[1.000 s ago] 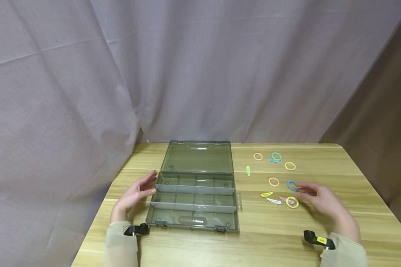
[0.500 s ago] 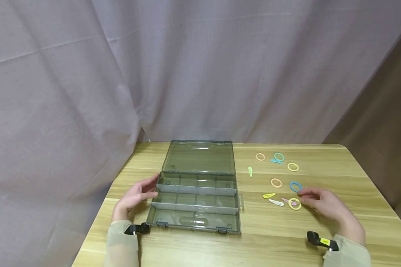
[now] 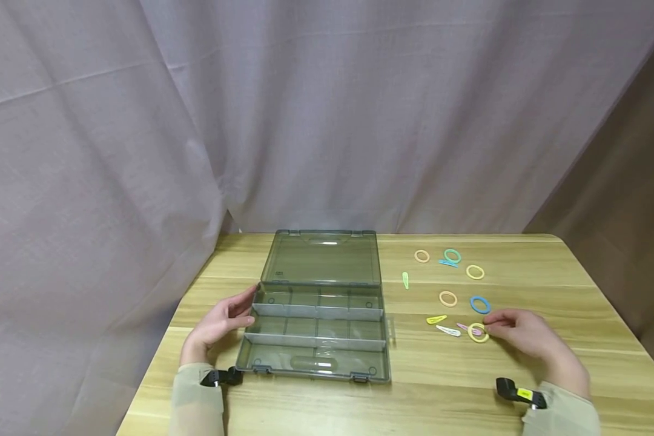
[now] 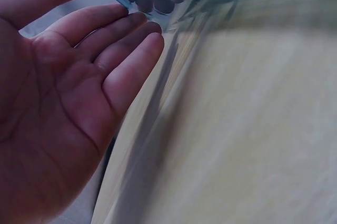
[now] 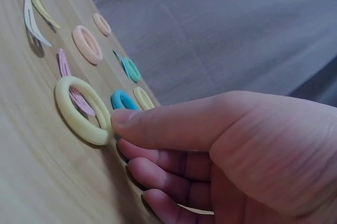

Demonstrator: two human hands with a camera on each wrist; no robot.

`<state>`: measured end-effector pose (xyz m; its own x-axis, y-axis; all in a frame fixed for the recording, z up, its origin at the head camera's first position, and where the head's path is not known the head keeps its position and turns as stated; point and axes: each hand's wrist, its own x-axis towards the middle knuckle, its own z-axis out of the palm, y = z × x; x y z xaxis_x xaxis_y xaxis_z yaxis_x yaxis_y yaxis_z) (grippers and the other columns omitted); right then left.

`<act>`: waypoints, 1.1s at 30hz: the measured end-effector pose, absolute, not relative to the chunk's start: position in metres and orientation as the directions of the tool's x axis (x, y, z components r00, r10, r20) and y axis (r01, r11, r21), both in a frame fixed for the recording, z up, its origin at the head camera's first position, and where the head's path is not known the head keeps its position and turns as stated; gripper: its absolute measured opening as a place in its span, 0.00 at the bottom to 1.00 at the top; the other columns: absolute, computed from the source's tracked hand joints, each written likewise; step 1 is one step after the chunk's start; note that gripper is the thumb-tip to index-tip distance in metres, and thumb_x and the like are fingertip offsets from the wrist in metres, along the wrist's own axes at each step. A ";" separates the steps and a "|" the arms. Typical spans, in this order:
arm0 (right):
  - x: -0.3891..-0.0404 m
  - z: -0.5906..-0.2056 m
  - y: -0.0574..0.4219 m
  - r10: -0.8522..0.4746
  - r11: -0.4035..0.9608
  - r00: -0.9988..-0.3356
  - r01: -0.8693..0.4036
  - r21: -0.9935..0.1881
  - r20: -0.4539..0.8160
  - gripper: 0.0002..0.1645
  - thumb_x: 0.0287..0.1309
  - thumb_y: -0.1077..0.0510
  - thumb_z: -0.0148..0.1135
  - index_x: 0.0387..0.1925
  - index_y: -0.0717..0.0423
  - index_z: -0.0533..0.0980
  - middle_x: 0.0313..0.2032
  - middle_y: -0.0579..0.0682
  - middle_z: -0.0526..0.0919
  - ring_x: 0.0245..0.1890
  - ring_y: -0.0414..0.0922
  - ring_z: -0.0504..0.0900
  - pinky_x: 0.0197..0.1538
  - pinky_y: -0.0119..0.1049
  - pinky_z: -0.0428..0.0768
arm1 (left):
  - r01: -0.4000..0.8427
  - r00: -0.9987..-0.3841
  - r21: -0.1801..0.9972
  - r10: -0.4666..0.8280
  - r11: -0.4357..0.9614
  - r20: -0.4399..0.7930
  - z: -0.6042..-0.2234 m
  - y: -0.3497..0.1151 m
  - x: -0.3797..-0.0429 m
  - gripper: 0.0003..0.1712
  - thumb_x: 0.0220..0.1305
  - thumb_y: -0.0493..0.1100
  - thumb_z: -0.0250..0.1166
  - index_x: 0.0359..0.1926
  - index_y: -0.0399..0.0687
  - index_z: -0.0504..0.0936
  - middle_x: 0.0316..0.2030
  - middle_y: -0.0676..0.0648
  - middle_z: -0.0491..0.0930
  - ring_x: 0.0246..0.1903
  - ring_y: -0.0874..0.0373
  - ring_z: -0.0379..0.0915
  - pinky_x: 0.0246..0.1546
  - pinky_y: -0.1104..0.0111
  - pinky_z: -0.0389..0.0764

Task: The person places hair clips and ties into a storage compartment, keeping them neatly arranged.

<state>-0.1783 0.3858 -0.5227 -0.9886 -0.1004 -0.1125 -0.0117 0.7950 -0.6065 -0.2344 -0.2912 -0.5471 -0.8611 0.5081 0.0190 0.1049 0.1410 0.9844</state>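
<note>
At near right: right hand (image 3: 528, 334), fingertips closed, pinches a pale-yellow round ring (image 5: 64, 105).
At left: left hand (image 3: 215, 324), fingers nearly straight, touches a smoky-green plastic box (image 3: 302, 326).

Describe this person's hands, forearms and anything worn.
The left hand and right hand are bare. The left sleeve and right sleeve are beige. The left wrist camera and right wrist camera are black; the right one bears a yellow label.

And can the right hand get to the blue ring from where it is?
Probably yes: the blue ring lies just beyond the right hand, and nothing seems to block the way. But it's pinching the yellow ring over the pink clip, so that hand may need to let go first.
</note>
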 end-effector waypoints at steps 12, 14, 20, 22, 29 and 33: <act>-0.181 -0.517 0.375 -0.066 0.847 -0.993 -0.005 -0.532 -0.096 0.12 0.71 0.51 0.68 0.41 0.55 0.87 0.37 0.47 0.87 0.40 0.44 0.80 0.48 0.47 0.79 | 0.094 -0.866 0.983 0.500 0.156 0.004 -0.545 -0.291 -0.235 0.48 0.71 0.28 0.66 0.82 0.28 0.49 0.82 0.31 0.44 0.79 0.30 0.45 0.71 0.76 0.62; -0.181 -0.517 0.375 -0.057 0.853 -0.994 0.000 -0.522 -0.094 0.12 0.72 0.50 0.67 0.41 0.54 0.87 0.37 0.48 0.87 0.40 0.46 0.80 0.49 0.48 0.79 | 0.093 -0.866 0.984 0.501 0.151 0.004 -0.546 -0.292 -0.235 0.48 0.71 0.28 0.66 0.82 0.28 0.49 0.82 0.31 0.44 0.79 0.30 0.44 0.71 0.76 0.62; -0.181 -0.521 0.376 -0.039 0.858 -0.995 0.015 -0.514 -0.094 0.14 0.72 0.49 0.67 0.42 0.56 0.87 0.38 0.50 0.88 0.41 0.47 0.82 0.49 0.49 0.80 | 0.108 -0.864 0.982 0.504 0.158 0.014 -0.546 -0.293 -0.235 0.48 0.71 0.29 0.67 0.82 0.27 0.49 0.82 0.29 0.44 0.78 0.28 0.45 0.71 0.76 0.63; -0.180 -0.523 0.376 -0.041 0.856 -0.995 0.012 -0.516 -0.092 0.14 0.72 0.50 0.67 0.42 0.57 0.87 0.37 0.49 0.88 0.41 0.47 0.81 0.48 0.49 0.80 | 0.105 -0.863 0.983 0.505 0.151 0.015 -0.546 -0.292 -0.235 0.48 0.70 0.29 0.67 0.82 0.27 0.49 0.82 0.30 0.44 0.78 0.29 0.45 0.71 0.76 0.62; -0.181 -0.526 0.378 -0.070 0.850 -0.995 -0.018 -0.527 -0.078 0.12 0.74 0.51 0.66 0.42 0.56 0.87 0.35 0.47 0.86 0.39 0.44 0.79 0.47 0.47 0.79 | 0.098 -0.855 0.988 0.519 0.118 0.023 -0.548 -0.292 -0.235 0.48 0.71 0.28 0.66 0.82 0.27 0.48 0.82 0.30 0.42 0.79 0.30 0.43 0.71 0.77 0.61; -0.181 -0.527 0.379 -0.068 0.844 -0.994 -0.013 -0.536 -0.083 0.13 0.74 0.51 0.65 0.42 0.56 0.87 0.36 0.47 0.86 0.39 0.44 0.78 0.47 0.46 0.78 | 0.098 -0.852 0.988 0.523 0.115 0.024 -0.547 -0.292 -0.235 0.48 0.71 0.28 0.65 0.82 0.26 0.48 0.82 0.30 0.42 0.79 0.29 0.43 0.71 0.77 0.61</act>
